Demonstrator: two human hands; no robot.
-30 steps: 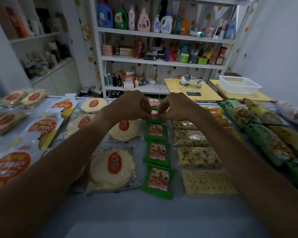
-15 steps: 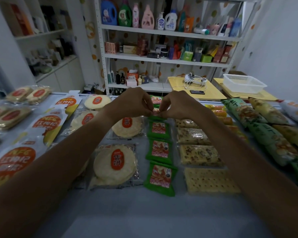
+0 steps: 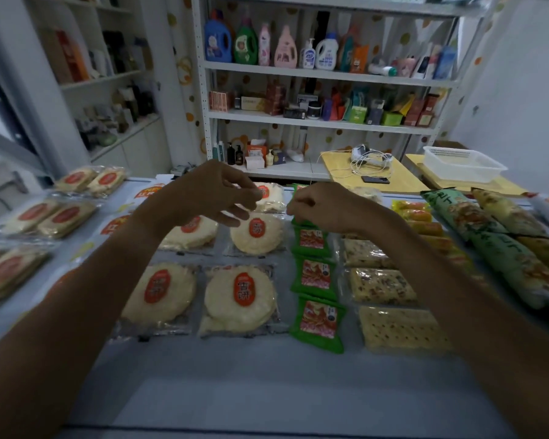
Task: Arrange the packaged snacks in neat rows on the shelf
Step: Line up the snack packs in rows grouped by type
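Head view: pale shelf top [image 3: 267, 381] runs under both forearms, bare strip nearest the person. Beyond the hands, a white rack [image 3: 324, 70] with detergent bottles on its upper shelf and small boxes on the one below. Past the right hand, a yellow table [image 3: 336, 177] carrying a tangle of white cable and a dark phone; further right of it, a white basket [image 3: 463, 164].

Right of the right forearm, long green snack bags [image 3: 501, 248] lie in a slanted row, with orange packets [image 3: 422, 217] between them and the arm. Under the right forearm, a column of clear-wrapped crackers [image 3: 396, 327]. Between the two hands and running back toward the person, a column of green packets [image 3: 317, 323], overlapping like tiles. Under and below the left hand, round rice cakes [image 3: 239, 299] in clear wrap, two side by side in each row. Left of the left forearm, wrapped paired biscuits [image 3: 49, 215], blurred.

Left hand [image 3: 203, 194] hovers above the rice cakes, fingers loosely spread, gripping nothing, apart from the right hand. Right hand [image 3: 325, 202] has fingers curled at the far end of the green packet column, fingertips at the top packet's edge; whether it pinches the packet cannot be told.
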